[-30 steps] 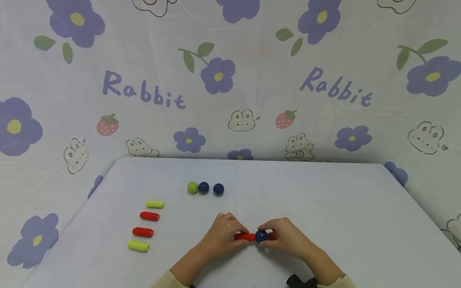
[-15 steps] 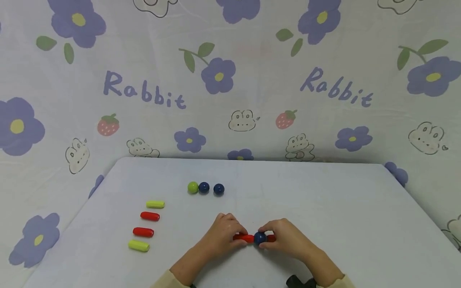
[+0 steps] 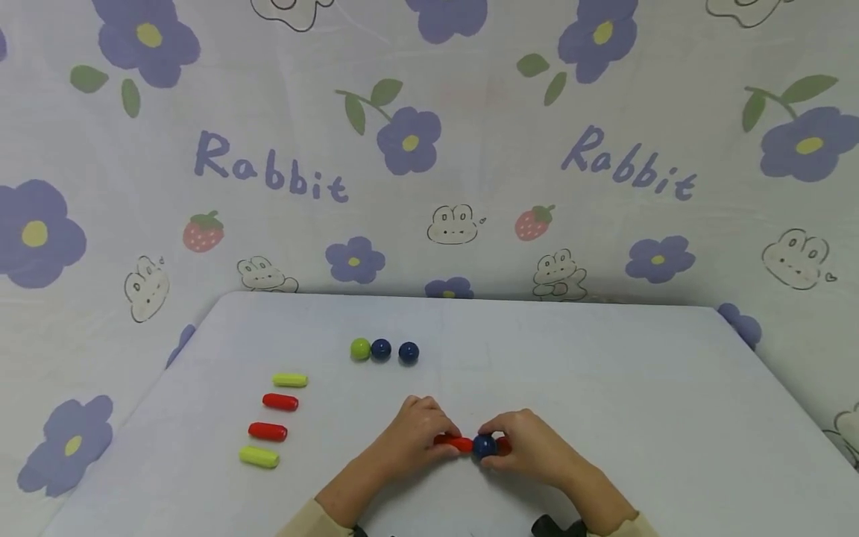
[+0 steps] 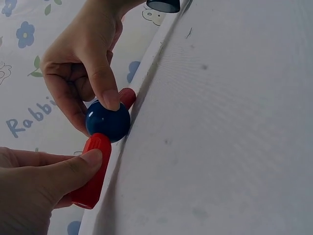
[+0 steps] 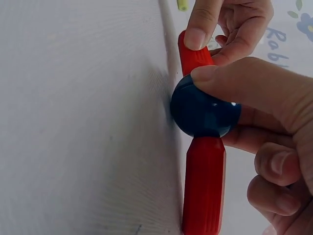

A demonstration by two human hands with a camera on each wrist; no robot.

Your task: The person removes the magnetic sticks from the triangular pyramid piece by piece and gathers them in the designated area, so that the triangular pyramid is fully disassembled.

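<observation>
My left hand pinches a red ridged rod between thumb and fingers. One end of that rod meets a dark blue ball. My right hand grips the ball, thumb on one side and fingers on the other. A second red rod extends from the ball's opposite side, under the right hand in the head view. Both rods and the ball form one line low over the white table.
On the left lie two red rods and two yellow-green rods. Farther back sit a green ball and two dark blue balls. A black object shows by the right wrist.
Both hands have stayed close together with the rods and ball. The ball and right hand have shifted very slightly left and nearer the body.
</observation>
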